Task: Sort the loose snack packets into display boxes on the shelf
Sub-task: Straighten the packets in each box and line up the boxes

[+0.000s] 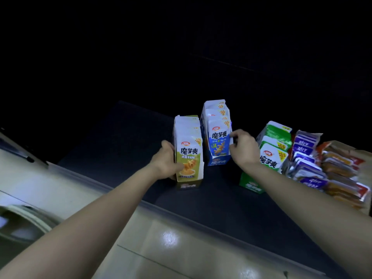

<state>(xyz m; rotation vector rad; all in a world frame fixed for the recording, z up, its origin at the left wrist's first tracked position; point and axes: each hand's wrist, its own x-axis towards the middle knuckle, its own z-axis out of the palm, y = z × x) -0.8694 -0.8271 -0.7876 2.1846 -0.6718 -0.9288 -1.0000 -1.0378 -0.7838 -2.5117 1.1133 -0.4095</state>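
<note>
Boxes look filled: left grip (166, 158) clasps the olive box (188, 156), right grip (242, 147) pinches the blue box (218, 137); right-edge packets (308, 158) maybe unsorted.

The left hand (167, 160) grips the left wall of the olive display box (188, 158), which stands upright on the dark shelf (120, 137). The right hand (244, 147) pinches the right wall of the blue display box (216, 137), just beside the olive one. Both boxes hold upright packets. To the right stand a green display box (273, 156), purple packets (306, 156) and orange packets (342, 174). A pale tiled floor (161, 248) lies below.
</note>
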